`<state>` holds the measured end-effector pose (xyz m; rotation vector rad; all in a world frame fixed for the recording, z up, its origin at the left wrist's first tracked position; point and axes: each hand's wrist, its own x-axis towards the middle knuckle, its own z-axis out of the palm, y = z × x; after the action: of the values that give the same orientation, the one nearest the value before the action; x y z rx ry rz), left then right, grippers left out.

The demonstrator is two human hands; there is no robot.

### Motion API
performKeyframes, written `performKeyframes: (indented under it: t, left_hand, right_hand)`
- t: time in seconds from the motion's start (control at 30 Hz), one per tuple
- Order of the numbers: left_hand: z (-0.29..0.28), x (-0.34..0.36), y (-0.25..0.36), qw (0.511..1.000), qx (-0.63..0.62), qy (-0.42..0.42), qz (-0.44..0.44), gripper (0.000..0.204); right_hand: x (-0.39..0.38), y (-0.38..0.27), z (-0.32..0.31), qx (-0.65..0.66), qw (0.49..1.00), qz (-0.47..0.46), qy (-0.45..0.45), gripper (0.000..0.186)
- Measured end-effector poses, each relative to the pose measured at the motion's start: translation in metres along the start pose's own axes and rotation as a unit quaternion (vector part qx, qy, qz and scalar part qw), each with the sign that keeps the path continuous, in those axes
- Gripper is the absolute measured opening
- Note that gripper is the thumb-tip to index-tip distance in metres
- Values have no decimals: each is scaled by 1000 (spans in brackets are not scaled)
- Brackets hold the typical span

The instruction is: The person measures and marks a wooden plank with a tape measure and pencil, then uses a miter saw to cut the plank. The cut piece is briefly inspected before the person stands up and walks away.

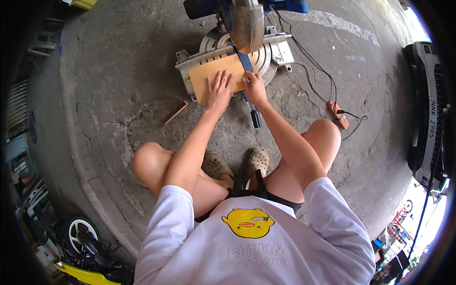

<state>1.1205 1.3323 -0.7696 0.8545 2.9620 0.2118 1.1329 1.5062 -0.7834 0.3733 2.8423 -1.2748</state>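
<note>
A flat rectangular wooden board (202,78) lies on the metal bed of a miter saw (280,51), left of the blue strip in the saw's middle. My left hand (219,92) presses on top of the board with its fingers spread. At the board's right edge, my right hand (255,89) has its fingers curled and pinching that edge, beside the blue strip. The saw's blade guard (248,29) is above and beyond my hands. A dark handle (256,118) sticks out toward me from the saw's base.
A thin wood offcut (176,112) lies on the concrete floor to the left. Black cables run on the right to an orange power strip (338,115). A vehicle's front bumper (430,109) stands far right, and a motorcycle wheel (80,239) at lower left. My clog-covered feet (258,160) are close to the saw.
</note>
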Motion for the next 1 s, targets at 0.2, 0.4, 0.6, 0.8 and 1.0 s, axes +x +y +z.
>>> performKeyframes:
  t: [0.2, 0.4, 0.6, 0.8, 1.0]
  left_hand:
    - [6, -8, -18, 998, -36, -37, -42, 85]
    - [-3, 7, -21, 999, -15, -21, -40, 83]
    - [-4, 5, -23, 996, -53, -12, -75, 93]
    - [1, -24, -25, 949, -83, 68, -296, 112]
    - [8, -27, -41, 949, -169, 129, -234, 114]
  right_hand:
    - [-42, -26, -3, -138, 990, -21, 22, 63]
    - [-39, -14, 14, -77, 994, 16, 82, 63]
    - [-29, -20, 24, 108, 980, 112, 125, 45]
    - [-23, -16, 29, 191, 956, 169, 146, 35]
    - [-16, -13, 27, 210, 948, 167, 173, 28]
